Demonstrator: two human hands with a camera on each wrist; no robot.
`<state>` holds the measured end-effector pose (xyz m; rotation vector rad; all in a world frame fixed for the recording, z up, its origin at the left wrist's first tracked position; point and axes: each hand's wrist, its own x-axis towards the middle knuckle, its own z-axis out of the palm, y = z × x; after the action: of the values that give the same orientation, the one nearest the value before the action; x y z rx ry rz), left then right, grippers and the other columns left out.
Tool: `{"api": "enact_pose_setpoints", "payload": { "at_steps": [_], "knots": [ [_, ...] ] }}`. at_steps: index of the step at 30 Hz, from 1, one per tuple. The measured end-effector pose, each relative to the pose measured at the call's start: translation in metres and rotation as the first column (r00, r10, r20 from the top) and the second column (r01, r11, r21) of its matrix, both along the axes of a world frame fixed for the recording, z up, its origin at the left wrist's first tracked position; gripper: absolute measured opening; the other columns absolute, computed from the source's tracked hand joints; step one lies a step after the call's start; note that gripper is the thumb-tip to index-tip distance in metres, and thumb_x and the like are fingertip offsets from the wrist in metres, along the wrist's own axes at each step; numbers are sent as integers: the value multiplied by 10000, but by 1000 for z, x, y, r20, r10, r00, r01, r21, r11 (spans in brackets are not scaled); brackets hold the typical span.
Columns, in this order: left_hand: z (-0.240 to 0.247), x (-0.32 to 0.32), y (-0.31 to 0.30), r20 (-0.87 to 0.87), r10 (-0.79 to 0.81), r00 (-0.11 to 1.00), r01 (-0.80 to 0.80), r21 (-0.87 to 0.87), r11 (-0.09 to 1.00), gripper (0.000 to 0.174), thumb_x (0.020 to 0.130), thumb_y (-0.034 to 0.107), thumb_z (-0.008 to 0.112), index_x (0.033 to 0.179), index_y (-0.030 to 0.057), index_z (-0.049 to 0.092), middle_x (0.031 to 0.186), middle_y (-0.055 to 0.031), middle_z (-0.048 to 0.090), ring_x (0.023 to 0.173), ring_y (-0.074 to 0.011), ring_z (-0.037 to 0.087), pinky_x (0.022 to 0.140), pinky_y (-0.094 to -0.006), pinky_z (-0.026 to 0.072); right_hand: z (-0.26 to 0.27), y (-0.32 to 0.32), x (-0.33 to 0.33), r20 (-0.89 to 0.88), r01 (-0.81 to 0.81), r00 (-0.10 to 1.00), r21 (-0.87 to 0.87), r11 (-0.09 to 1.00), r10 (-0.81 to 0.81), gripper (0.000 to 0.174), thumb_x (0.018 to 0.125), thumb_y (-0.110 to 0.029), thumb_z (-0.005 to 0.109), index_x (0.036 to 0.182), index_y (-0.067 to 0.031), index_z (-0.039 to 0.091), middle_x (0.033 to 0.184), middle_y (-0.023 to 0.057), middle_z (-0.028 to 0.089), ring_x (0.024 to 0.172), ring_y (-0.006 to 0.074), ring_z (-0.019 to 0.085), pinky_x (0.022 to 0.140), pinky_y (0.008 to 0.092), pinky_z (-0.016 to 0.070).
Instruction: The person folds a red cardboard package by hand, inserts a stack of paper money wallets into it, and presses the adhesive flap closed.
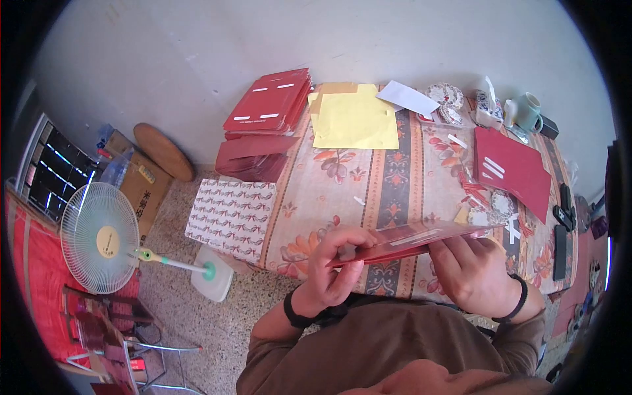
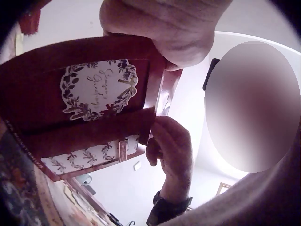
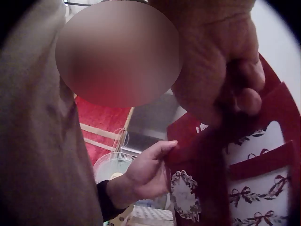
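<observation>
The red folder (image 1: 413,242) was held up over the near side of the table (image 1: 309,191), gripped at one end between the left hand's (image 1: 336,266) curled fingers and thumb, its edge pinched by the curled fingers of the right hand (image 1: 471,273). A wreath label (image 2: 96,89) and a bow-patterned panel (image 2: 89,155) with a small tag (image 2: 123,149) were already in place on it. Similar red pieces were stacked (image 1: 270,102) far left, while loose red sheets (image 1: 517,168) and wreath cut-outs (image 1: 446,95) seemed unused; whether the folder was finished could not be told.
</observation>
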<state>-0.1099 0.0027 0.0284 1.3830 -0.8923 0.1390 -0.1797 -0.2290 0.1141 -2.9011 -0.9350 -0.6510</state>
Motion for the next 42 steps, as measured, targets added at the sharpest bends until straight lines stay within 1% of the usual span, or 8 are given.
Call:
{"api": "enact_pose_setpoints", "payload": {
  "at_steps": [7,9,13,20,22,23,26,42],
  "knots": [
    [1,11,1,-52,10,999,-8,52,999,246,946,152,479,1130,-5,437,999,-157,577,930,-202,581,860,-364,470,7,-3,6,-47,-16,999,108,994,21,327,684,-55,612,990,57,586,906,164,601,614,237,610,513,328,492],
    [11,11,-3,-268,16,963,-22,-20,1000,233,932,106,503,1128,-17,485,1011,-122,604,948,-148,569,850,-272,452,3,-5,11,-28,-10,1000,152,988,14,312,688,-47,619,982,52,586,891,158,604,606,237,610,514,327,493],
    [16,20,-8,-290,98,952,-94,30,995,239,939,114,518,1137,-16,486,1060,-111,591,966,-126,556,843,-255,457,7,-9,21,-17,14,1000,229,973,-10,274,718,-32,630,983,25,591,849,134,612,614,263,622,534,342,504],
    [19,65,-31,-32,283,959,-282,-240,929,332,891,46,607,1182,-1,456,1135,-102,534,1034,-167,522,907,-339,423,7,-22,62,-4,80,997,325,942,-83,152,772,-56,634,916,-35,592,763,109,606,668,300,635,562,383,510],
    [24,73,-16,495,622,607,-626,-184,758,391,867,26,611,1209,20,422,1146,-133,511,1049,-194,508,893,-333,408,8,-25,69,-8,85,996,328,941,-88,142,773,-60,636,906,-35,593,752,114,608,669,305,635,564,389,510],
    [35,65,-13,652,599,464,-670,-184,720,319,832,12,645,1127,21,527,1069,-138,558,1008,-244,546,861,-349,422,8,-25,71,-5,68,998,324,943,-70,135,773,-64,638,897,-34,594,748,116,611,670,307,636,566,394,510],
    [67,57,-21,798,314,514,-638,110,763,220,798,7,670,1011,15,616,985,-116,603,920,-270,572,821,-356,438,10,-22,71,-33,56,998,303,951,-49,130,770,-67,642,887,-34,598,747,122,618,675,309,639,570,397,512],
    [88,55,-61,731,59,679,-571,476,669,123,818,59,629,923,-4,617,862,-133,613,819,-307,585,742,-400,467,26,-43,55,-74,131,991,352,927,-112,155,752,-25,646,906,-26,661,834,122,670,725,303,651,615,366,522]
  ]
}}
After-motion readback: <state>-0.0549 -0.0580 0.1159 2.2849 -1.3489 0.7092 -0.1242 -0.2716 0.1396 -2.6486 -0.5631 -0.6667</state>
